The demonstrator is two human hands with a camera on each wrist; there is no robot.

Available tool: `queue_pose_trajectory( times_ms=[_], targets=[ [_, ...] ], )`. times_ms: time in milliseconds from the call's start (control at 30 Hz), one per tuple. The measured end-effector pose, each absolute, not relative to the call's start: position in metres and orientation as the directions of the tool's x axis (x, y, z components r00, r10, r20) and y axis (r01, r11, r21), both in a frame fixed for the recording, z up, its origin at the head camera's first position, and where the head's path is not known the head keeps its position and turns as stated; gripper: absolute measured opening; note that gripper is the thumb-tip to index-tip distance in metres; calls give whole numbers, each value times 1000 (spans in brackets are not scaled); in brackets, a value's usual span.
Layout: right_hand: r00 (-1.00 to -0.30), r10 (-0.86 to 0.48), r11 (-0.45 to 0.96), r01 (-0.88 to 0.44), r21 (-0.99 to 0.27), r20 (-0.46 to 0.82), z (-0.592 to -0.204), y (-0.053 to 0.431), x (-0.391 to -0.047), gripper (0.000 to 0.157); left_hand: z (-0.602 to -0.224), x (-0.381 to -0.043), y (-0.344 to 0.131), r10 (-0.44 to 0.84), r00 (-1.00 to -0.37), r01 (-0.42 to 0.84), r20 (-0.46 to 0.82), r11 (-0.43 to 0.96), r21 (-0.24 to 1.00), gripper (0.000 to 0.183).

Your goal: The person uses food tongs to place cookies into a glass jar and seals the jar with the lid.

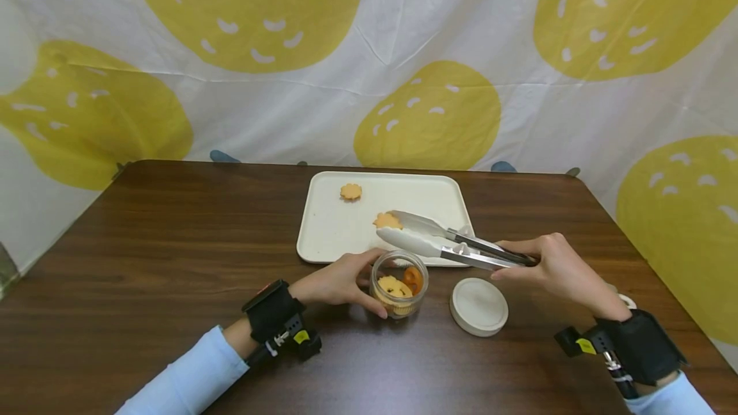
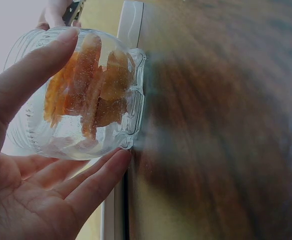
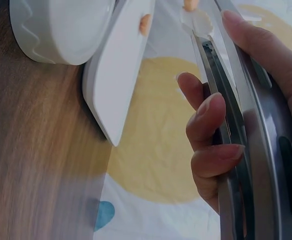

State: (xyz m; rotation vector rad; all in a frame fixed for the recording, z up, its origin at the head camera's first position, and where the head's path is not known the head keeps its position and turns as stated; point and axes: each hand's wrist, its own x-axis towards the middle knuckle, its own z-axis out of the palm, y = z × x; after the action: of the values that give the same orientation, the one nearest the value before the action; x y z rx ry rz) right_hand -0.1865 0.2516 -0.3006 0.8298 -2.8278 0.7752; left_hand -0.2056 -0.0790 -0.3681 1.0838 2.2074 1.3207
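My left hand [image 1: 346,280] holds a clear glass jar [image 1: 406,310] upright on the table, thumb on one side and fingers on the other. Several flower-shaped cookies [image 2: 85,80] are inside it, with an orange piece [image 1: 412,279] among them. Gripped in my right hand [image 1: 553,274] are metal tongs [image 1: 412,242] with pale tips. Between those tips is a scalloped cookie [image 1: 387,220], over the white tray [image 1: 323,235] and just behind the jar. Another cookie [image 1: 350,192] lies toward the tray's back left.
A round white lid [image 1: 478,307] lies on the table to the right of the jar, below the tongs. The brown wooden table [image 1: 144,274] ends at a white cloth [image 1: 277,114] with yellow shapes behind it.
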Motion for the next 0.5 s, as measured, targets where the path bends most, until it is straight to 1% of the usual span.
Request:
queue_pose_trajectory(
  times_ms=[200,500],
  targets=[
    [-847,-481,715,-528,-458,225,-298,259,-177,48,-364,-202,-79,759,-647,433,79,280,857,79],
    [-823,-499,705,-568,-424,272,-290,268,-163,44,-367,-204,-79,750,-659,435,58,318,843,81]
  ],
)
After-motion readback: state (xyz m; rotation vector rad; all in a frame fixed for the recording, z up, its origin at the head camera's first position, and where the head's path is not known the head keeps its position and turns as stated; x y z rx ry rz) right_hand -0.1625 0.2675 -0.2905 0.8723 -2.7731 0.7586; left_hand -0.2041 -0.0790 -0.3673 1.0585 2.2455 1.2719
